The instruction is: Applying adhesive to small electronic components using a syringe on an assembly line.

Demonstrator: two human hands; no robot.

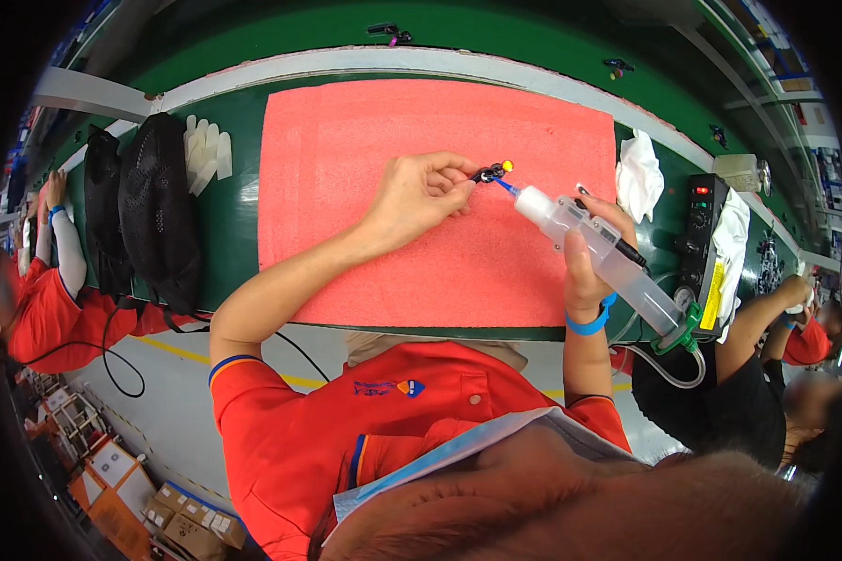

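Farthest left of the fingers, a co-worker in a red top sits with one arm at the bench. Nearer, still well left of the fingers, stand two black bags side by side, with pale gloves lying just beyond their right edge. Next comes the pink mat, spread beneath both hands.

Over it, the left hand has its thumb and forefinger pinched together on a small black part. The part juts out past those fingertips to the right, its yellow end farthest from them; the other fingers curl in behind the pinch.

To the right of the left fingertips, the blue nozzle of a syringe points at the part; whether it touches cannot be told. The right hand is wrapped about the syringe, thumb on the near side and fingers on the far side. A green cap and clear hose sit at the end away from the nozzle.

Right of the right fingers are a crumpled white cloth and, farther, a black control box.
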